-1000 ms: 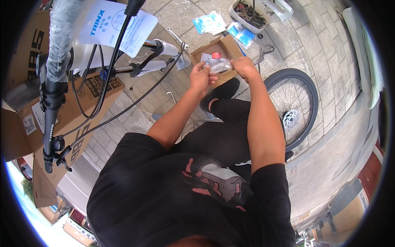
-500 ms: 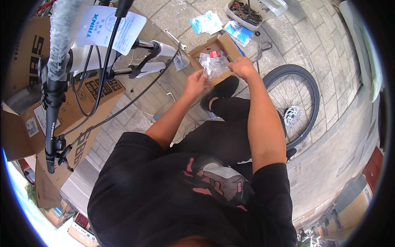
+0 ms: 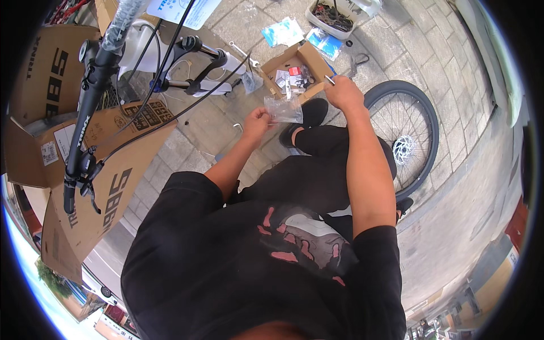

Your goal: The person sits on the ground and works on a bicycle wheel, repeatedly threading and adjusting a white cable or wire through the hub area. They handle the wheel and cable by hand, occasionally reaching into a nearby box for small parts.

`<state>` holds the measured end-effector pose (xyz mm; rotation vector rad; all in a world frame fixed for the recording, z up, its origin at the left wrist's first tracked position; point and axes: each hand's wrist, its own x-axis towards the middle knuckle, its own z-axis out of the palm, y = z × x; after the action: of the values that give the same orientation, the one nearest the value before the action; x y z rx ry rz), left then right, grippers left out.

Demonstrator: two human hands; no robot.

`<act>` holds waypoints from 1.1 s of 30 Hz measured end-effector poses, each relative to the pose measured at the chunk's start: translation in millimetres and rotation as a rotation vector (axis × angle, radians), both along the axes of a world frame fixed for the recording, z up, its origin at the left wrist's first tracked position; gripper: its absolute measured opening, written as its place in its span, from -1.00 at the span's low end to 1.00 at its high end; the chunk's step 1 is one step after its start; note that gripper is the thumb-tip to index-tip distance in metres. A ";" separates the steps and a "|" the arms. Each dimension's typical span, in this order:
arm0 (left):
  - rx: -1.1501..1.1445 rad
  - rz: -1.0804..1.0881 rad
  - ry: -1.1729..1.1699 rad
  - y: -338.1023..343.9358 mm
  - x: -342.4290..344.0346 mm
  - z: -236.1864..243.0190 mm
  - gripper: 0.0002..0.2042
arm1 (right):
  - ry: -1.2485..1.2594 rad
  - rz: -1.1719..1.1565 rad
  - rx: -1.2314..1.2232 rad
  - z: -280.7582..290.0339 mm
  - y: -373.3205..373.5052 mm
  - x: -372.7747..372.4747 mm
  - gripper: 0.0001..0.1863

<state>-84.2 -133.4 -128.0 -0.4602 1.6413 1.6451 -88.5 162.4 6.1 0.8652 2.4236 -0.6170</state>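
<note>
My left hand [image 3: 258, 120] pinches the edge of a clear plastic bag [image 3: 283, 107], held just below the open cardboard box [image 3: 313, 62]. My right hand [image 3: 345, 92] is closed on a slender silver object [image 3: 330, 80] at the box's right side; its exact kind I cannot make out. Small parts, a red packet [image 3: 294, 71] and papers lie inside the box.
A bike frame with fork [image 3: 209, 52] and handlebar [image 3: 79, 147] stands left beside large cartons [image 3: 113, 198]. A wrench [image 3: 242, 52], hex key [image 3: 237, 127], blue packets [image 3: 324, 44] and a tool bin [image 3: 357, 25] lie beyond. A wheel [image 3: 419, 102] lies right.
My left hand has moved down and left, drawing the plastic bag out of the box. My right hand has shifted up and right, apart from the bag, with the silver object showing more.
</note>
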 end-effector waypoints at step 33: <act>-0.729 -0.622 0.883 117.7 -153.7 -56.4 -0.79 | -0.405 -0.806 0.605 24.0 -10.2 513.9 -0.41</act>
<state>-237.9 -15.8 -184.4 0.5111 2.6709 0.7390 425.3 152.3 30.1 2.0258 1.8325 0.0816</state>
